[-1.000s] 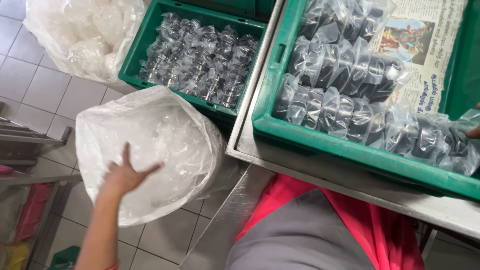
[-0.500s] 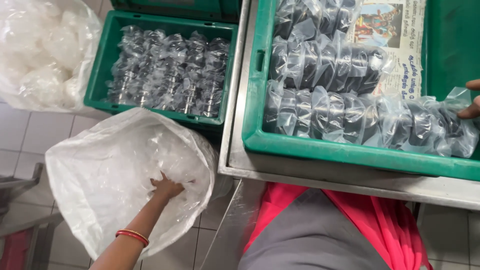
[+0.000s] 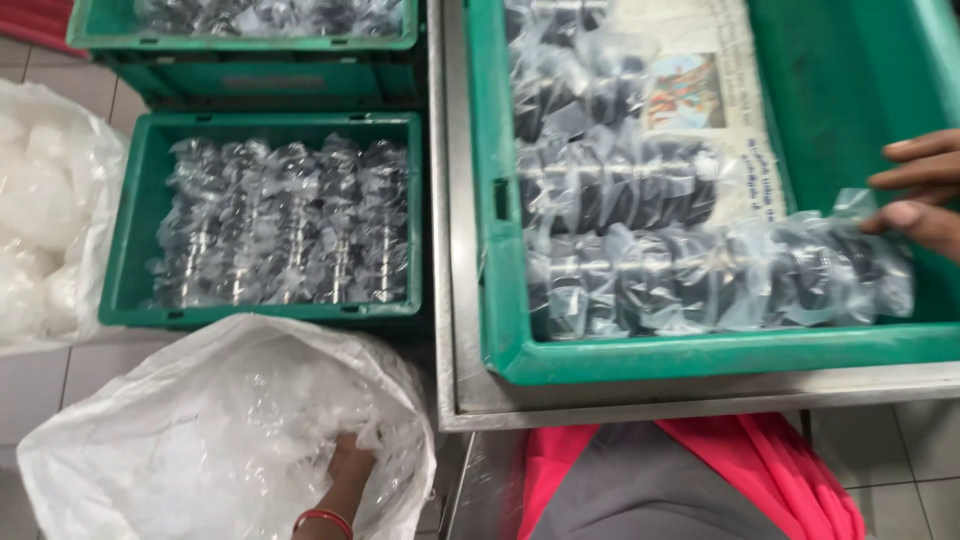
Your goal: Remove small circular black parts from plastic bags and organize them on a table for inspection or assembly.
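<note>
White sack [image 3: 180, 440] gapes open on floor; bagged parts row [image 3: 720, 278] lies in crate.

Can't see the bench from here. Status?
Left hand deep in the white sack, grip hidden. Right hand open, fingers touching the bagged metal part in the green crate. Nothing in the way.

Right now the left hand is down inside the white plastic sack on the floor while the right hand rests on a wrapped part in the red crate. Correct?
Not quite: the crate is green, as the head view shows. The rest holds.
</note>
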